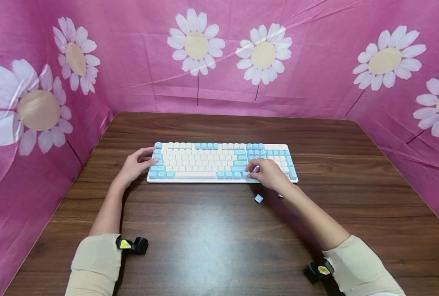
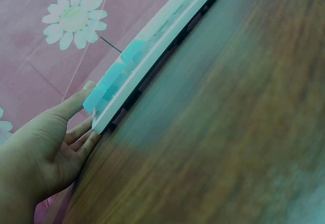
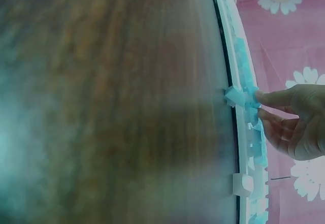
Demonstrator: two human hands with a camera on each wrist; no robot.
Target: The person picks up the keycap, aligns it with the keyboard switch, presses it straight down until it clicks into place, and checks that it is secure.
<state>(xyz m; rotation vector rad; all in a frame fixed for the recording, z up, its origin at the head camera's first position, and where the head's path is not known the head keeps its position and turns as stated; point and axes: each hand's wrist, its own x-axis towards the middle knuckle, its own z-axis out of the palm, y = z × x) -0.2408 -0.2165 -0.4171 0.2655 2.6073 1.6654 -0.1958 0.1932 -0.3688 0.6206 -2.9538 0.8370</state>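
Observation:
A white and light-blue keyboard (image 1: 195, 174) lies across the wooden table. At its left end, my left hand (image 1: 133, 166) grips the edge; in the left wrist view the thumb lies on the blue keys (image 2: 104, 84) and the other fingers are against the side. Over the lower right keys, my right hand (image 1: 270, 174) pinches a blue keycap (image 3: 252, 96) between thumb and forefinger; whether it is seated cannot be told. A loose blue keycap (image 1: 258, 198) lies on the table in front of the keyboard. Another loose keycap, white (image 3: 242, 184), is mostly hidden by my right wrist in the head view.
The brown wooden table (image 1: 204, 238) extends around the keyboard on all sides. Pink cloth with white daisies (image 1: 138, 49) hangs along the back and both sides. A black wrist camera (image 1: 136, 245) sits at the left sleeve and another camera (image 1: 317, 270) at the right.

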